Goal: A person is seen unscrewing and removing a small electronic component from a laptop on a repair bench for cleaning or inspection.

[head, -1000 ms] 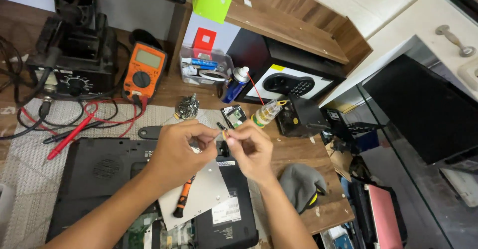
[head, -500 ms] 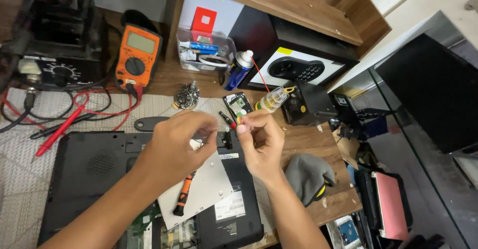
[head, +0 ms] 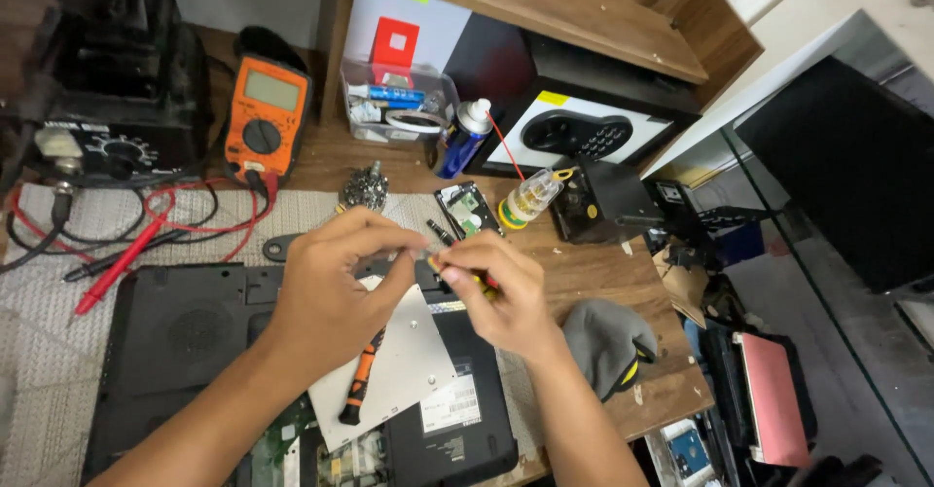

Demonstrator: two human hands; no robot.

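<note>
From the head camera, you are holding both hands close together above the opened laptop (head: 185, 351), fingertips nearly meeting. Your left hand (head: 336, 292) is pinching something very small between thumb and forefinger; it is too tiny to make out. Your right hand (head: 496, 292) is gripping a slim yellow-tipped tool (head: 465, 275), its tip pointing toward your left fingertips. Just below your hands a silver drive caddy (head: 413, 365) is lying across the dark laptop, and an orange-handled screwdriver (head: 358, 390) is resting on it beneath your left wrist. To the right of your right forearm a grey cap (head: 605, 336) is sitting on the wooden worktop (head: 603, 263). Beyond your hands a small circuit board (head: 467, 210), a clear bottle with a yellow cap (head: 530, 198) and a blue spray can (head: 462, 137) are standing near a black safe (head: 574, 132). Further off beyond your left hand, an orange multimeter (head: 265, 122) is lying with its red probe leads (head: 126, 253) trailing over the grey mat (head: 58, 370), beside a black soldering station (head: 102, 108).
</note>
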